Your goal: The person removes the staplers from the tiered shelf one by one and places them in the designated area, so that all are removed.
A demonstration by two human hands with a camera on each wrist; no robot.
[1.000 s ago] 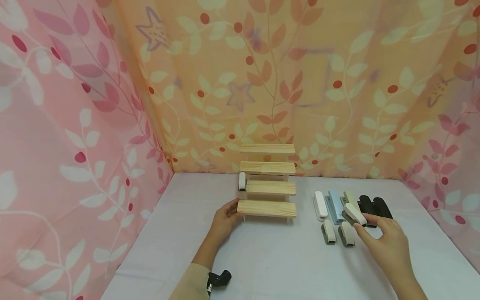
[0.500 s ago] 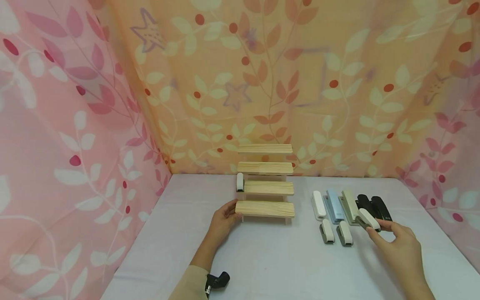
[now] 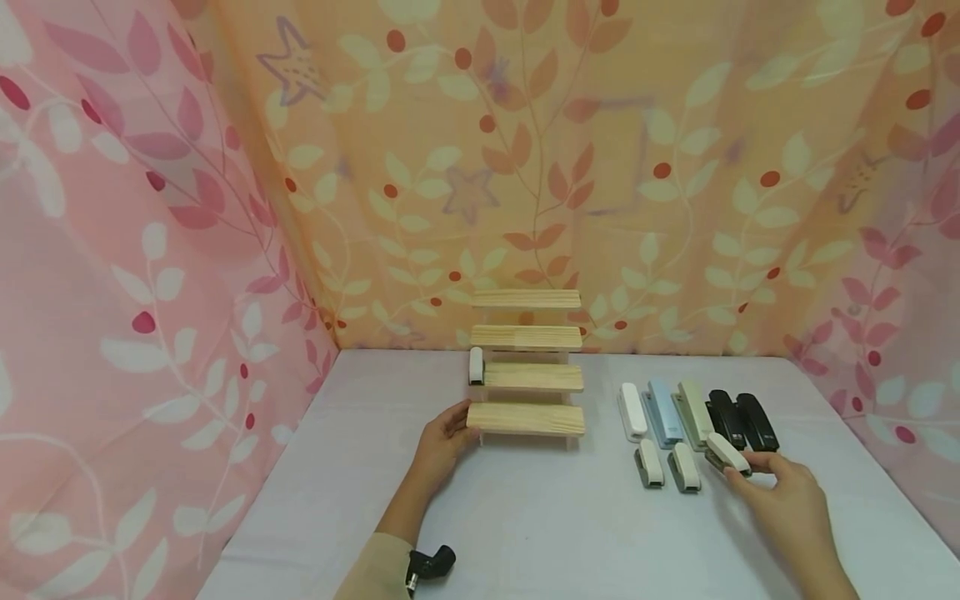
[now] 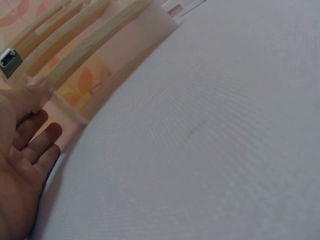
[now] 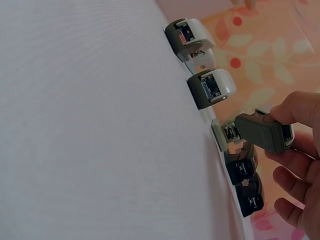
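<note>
My right hand (image 3: 791,500) pinches a small white-and-grey stapler (image 3: 727,455) between thumb and fingers, tilted just above the table. In the right wrist view its dark grey base (image 5: 262,132) faces the camera. With my left hand (image 3: 442,446) I grip the left end of the lowest step of a tiered wooden shelf (image 3: 525,419); the left wrist view shows my thumb (image 4: 36,82) at the plank's end. Another small white stapler (image 3: 476,367) stands at the left end of the second step from the bottom. Two more small staplers, one left (image 3: 649,464) and one right (image 3: 684,468), stand on the table.
Behind the small staplers lie a white stapler (image 3: 633,412), a blue one (image 3: 663,414), a green one (image 3: 693,417) and two black ones, left (image 3: 726,419) and right (image 3: 757,422). Patterned curtains (image 3: 450,167) hang behind and beside the white table (image 3: 540,533).
The held small stapler has moved right past the green stapler, then slightly back left and lower. My left hand stays on the shelf. The head view has shifted slightly.
</note>
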